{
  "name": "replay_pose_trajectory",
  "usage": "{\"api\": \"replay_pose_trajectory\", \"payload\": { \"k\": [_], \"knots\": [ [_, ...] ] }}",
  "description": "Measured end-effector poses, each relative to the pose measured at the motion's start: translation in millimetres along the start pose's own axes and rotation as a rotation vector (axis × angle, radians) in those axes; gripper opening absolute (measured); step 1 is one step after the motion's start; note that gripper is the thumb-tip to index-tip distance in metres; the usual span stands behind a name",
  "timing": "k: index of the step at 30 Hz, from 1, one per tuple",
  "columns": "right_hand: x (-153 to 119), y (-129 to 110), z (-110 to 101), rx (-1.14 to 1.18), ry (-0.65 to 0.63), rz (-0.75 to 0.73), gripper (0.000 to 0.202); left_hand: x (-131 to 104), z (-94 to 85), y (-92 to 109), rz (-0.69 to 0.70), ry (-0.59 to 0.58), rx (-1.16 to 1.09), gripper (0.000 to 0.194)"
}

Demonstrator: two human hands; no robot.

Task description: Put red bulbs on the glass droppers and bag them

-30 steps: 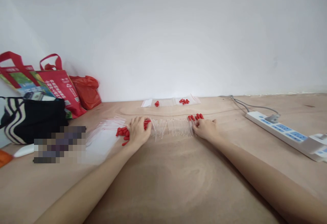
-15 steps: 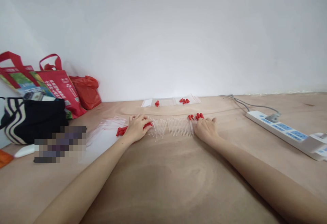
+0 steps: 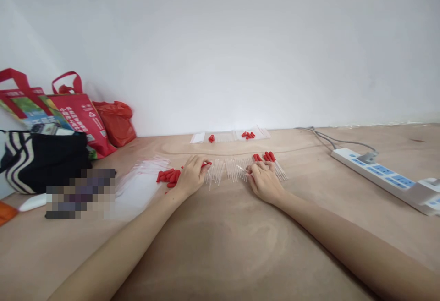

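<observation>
My left hand (image 3: 193, 173) pinches a red rubber bulb (image 3: 206, 164) between thumb and fingers. Beside it, to the left, a pile of loose red bulbs (image 3: 169, 176) lies on the table. My right hand (image 3: 264, 179) is closed on a thin clear dropper tube (image 3: 241, 169), its end pointing left towards the other hand. Between the hands, clear tubes (image 3: 216, 171) lie side by side in a row. Just beyond my right hand rest several tubes capped with red bulbs (image 3: 269, 156), their clear stems partly hidden by the fingers.
Clear zip bags (image 3: 135, 186) are stacked at the left. Packed bags with red bulbs (image 3: 248, 135) and tubes lie near the wall. A white power strip (image 3: 381, 172) runs along the right. Shopping bags (image 3: 80, 117) and a black striped bag (image 3: 51, 159) stand at the far left.
My left hand has lifted from the bulb pile and moved right with one red bulb. My right hand has moved left, off the capped droppers, and taken a clear tube.
</observation>
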State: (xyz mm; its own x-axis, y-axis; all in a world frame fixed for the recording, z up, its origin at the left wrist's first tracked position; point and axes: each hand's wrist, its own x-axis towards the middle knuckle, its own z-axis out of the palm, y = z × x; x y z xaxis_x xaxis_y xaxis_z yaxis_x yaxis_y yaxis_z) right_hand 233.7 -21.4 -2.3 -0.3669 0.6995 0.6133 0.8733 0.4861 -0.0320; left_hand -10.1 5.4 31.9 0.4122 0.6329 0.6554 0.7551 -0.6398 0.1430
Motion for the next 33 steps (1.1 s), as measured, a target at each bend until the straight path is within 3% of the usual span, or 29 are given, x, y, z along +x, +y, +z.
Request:
{"api": "replay_pose_trajectory", "payload": {
  "k": [6, 9, 12, 15, 22, 28, 33],
  "knots": [
    [1.7, 19.6, 7.7, -0.021, -0.012, 0.193, 0.019, -14.9, 15.8, 23.3, 0.043, 0.012, -0.133, 0.013],
    [0.6, 24.7, 8.5, -0.042, 0.036, 0.286, 0.019, -17.8, 17.1, 25.5, 0.112, 0.019, -0.172, 0.020],
    [-0.8, 25.1, 6.9, -0.045, 0.088, 0.307, 0.018, -17.1, 14.8, 24.2, 0.086, 0.030, -0.218, 0.019],
    [-2.5, 21.6, 5.2, 0.022, 0.087, 0.241, 0.016, -16.1, 13.3, 23.6, 0.002, 0.043, -0.248, 0.006],
    [-7.2, 1.1, 4.1, 0.261, 0.034, -0.096, 0.023, -18.5, 14.9, 28.1, -0.118, -0.005, -0.304, 0.004],
    [-7.4, -12.1, -2.1, 0.273, 0.043, -0.147, 0.023, -17.8, 14.2, 31.7, -0.086, 0.023, -0.215, 0.016],
    [-6.7, -14.6, -4.4, 0.270, 0.044, -0.165, 0.021, -19.0, 15.5, 36.4, -0.015, 0.035, -0.342, 0.016]
  ]
}}
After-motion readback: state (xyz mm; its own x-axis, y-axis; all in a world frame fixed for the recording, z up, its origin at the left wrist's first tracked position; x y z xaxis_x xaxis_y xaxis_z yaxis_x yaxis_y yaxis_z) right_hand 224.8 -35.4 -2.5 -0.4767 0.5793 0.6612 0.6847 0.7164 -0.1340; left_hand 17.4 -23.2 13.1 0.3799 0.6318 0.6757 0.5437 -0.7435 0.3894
